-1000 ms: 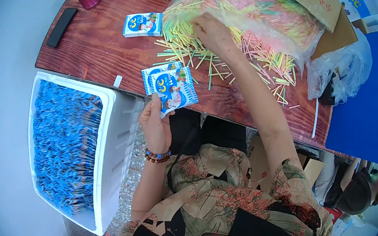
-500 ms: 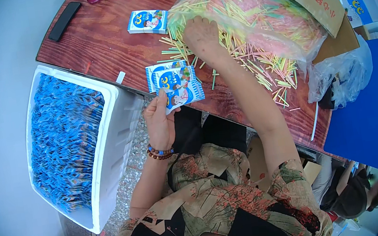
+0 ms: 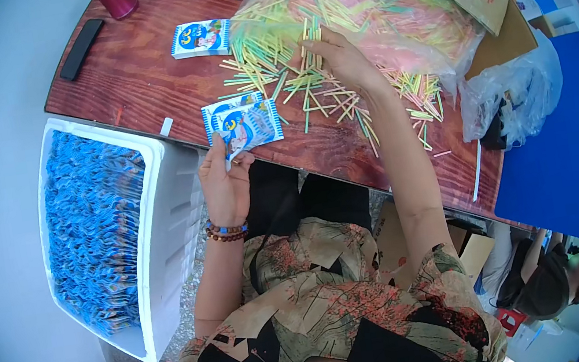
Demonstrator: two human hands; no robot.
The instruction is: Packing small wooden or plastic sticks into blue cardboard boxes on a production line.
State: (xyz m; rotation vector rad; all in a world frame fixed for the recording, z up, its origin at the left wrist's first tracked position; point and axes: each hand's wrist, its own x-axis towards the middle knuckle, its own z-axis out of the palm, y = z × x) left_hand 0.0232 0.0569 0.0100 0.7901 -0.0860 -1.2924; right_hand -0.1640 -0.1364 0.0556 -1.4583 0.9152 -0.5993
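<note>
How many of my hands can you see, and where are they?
2: your left hand, by the near edge of the table, holding a blue-and-white packet, and your right hand, over the loose sticks, pinching a few. The packet covers part of the left one.

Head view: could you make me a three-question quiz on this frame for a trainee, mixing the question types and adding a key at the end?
1. Multiple choice: what does the right hand pinch? A) a cardboard flap; B) thin pastel sticks; C) a red bottle.
2. True or false: the left hand is empty.
3. Fill in the colour: the white foam box beside the wooden table holds many ____ packets.

Key:
1. B.
2. False; it holds a blue-and-white sachet.
3. Blue.
</note>
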